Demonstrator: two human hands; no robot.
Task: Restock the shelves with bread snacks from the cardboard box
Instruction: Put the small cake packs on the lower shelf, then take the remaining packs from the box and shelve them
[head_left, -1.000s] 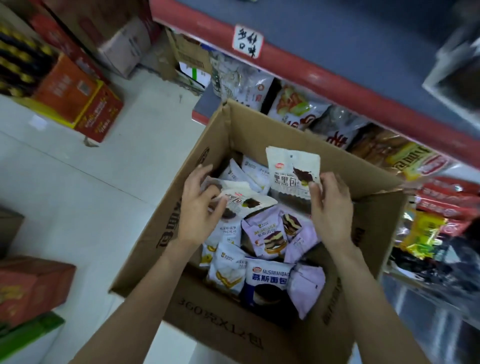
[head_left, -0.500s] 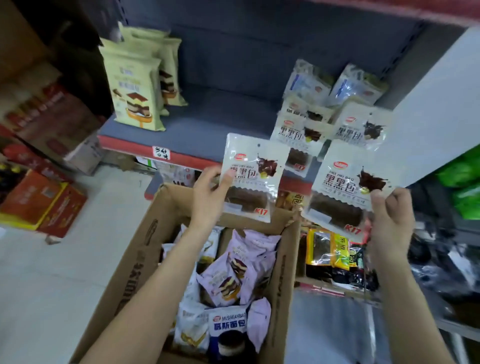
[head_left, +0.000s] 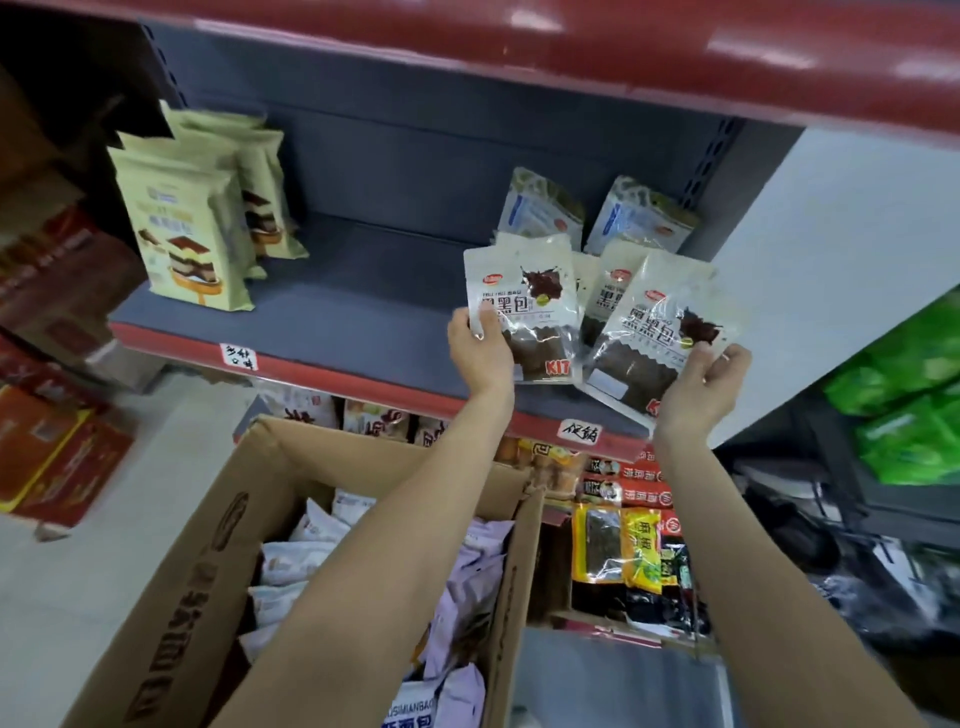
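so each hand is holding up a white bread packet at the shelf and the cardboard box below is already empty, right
Not quite. Each hand does hold a white bread packet, left hand and right hand, up at the shelf, but the head view shows the cardboard box still holds white and lilac snack packets.

glossy film, matt board, painted metal

we see two bread snack packets (head_left: 522, 306) (head_left: 662, 332) of shiny, crinkled plastic film, partly clear, catching the light. the cardboard box (head_left: 218, 561) looks matt brown and papery, with dull printed ink. the shelf (head_left: 332, 317) reads as smooth grey painted metal, its red front edge (head_left: 363, 382) and the red edge above (head_left: 571, 47) glossy. the cream packets (head_left: 182, 234) look softer, nearly matt. paper labels (head_left: 239, 356) are stuck on.
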